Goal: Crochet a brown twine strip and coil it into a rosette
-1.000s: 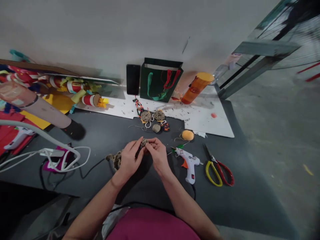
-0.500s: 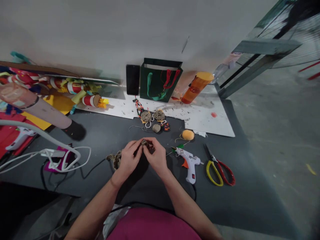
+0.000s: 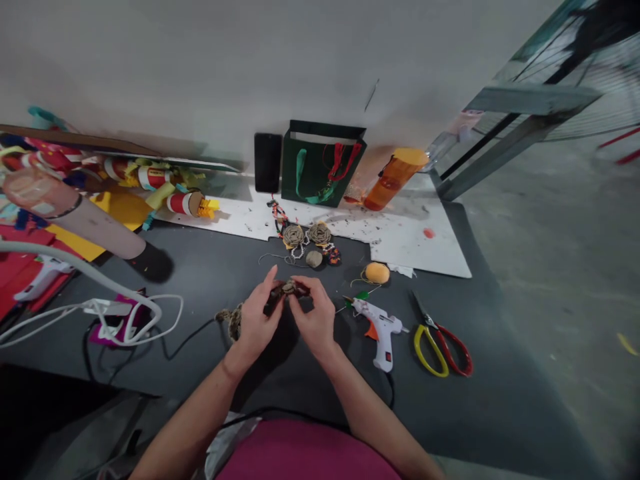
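Note:
Between my two hands is a small coil of brown braided cord point(image 3: 289, 287), held up over the dark table. My left hand point(image 3: 259, 313) grips its left side, with the index finger raised. The thumb and fingers of my right hand point(image 3: 315, 312) pinch the coil's right side. More braided cord point(image 3: 231, 321) trails out to the left of my left hand and lies on the table. Beyond my hands rest two finished-looking cord rosettes point(image 3: 319, 233) with beaded strings and a small round brown piece point(image 3: 314, 259).
To the right lie a white glue gun point(image 3: 383, 327), scissors with yellow and red handles point(image 3: 435, 340) and a ball of yellow thread point(image 3: 377, 273). A green gift bag point(image 3: 313, 167), phone point(image 3: 267, 163) and orange bottle point(image 3: 395, 180) stand behind. White cables point(image 3: 155, 310) run at left.
The fingers of my left hand have loosened, and its index finger has lifted off the coil. More of the coil shows between my hands. The view has shifted slightly.

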Tool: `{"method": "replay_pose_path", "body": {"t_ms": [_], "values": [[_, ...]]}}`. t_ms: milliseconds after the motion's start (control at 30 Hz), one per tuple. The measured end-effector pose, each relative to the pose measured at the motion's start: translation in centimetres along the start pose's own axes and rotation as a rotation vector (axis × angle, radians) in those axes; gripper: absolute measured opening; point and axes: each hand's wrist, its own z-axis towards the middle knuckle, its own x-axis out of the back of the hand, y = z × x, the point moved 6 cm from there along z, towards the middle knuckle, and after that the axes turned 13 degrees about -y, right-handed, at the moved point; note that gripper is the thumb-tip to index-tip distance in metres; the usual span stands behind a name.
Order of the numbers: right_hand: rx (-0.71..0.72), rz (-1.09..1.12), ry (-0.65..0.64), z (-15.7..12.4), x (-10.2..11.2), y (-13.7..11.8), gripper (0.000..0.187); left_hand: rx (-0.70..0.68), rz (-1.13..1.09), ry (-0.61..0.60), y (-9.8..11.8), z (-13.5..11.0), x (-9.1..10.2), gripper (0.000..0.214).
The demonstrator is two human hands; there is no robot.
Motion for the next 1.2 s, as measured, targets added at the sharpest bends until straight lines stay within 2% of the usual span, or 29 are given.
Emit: {"method": "replay_pose_path", "body": {"t_ms": [100, 267, 367, 533, 633, 767, 900, 967, 1100, 1200], "values": [[0.059, -0.058, 0.019, 0.0, 0.2, -0.7, 0.019, -0.039, 0.014, 0.022, 0.3, -0.1, 0.1, 0.058], [0.075, -0.055, 0.036, 0.0, 0.4, -1.1, 0.018, -0.023, 0.076, 0.086, 0.8, -0.1, 0.6, 0.061], [0.067, -0.035, 0.049, 0.0, 0.4, -1.0, 0.016, -0.03, 0.096, 0.098, 1.2, 0.0, 0.7, 0.049], [-0.067, 0.09, 0.038, -0.1, 0.1, 0.3, 0.009, -0.028, 0.05, 0.105, 1.3, 0.1, 0.8, 0.024], [-0.178, 0.226, 0.039, 0.0, -0.2, 1.3, 0.005, -0.004, -0.028, 0.101, 1.0, 0.3, 0.7, 0.021], [-0.32, 0.412, 0.049, -0.1, -0.7, 2.3, 0.008, 0.08, -0.152, 0.029, 0.5, 0.5, 0.0, 0.024], [-0.387, 0.504, -0.008, -0.1, -1.3, 2.9, 0.015, 0.188, -0.239, 0.025, -0.3, 0.6, -0.1, 0.024], [-0.36, 0.465, -0.058, 0.1, -1.4, 2.8, 0.015, 0.211, -0.269, 0.012, -0.7, 0.7, -0.1, 0.025], [-0.257, 0.227, -0.125, 0.5, -0.9, 2.0, 0.013, 0.243, -0.333, -0.039, -1.6, 0.7, -0.3, 0.026], [-0.298, 0.265, -0.116, 0.4, -0.8, 2.3, 0.009, 0.294, -0.406, -0.057, -2.1, 0.6, -0.7, 0.03]]}}
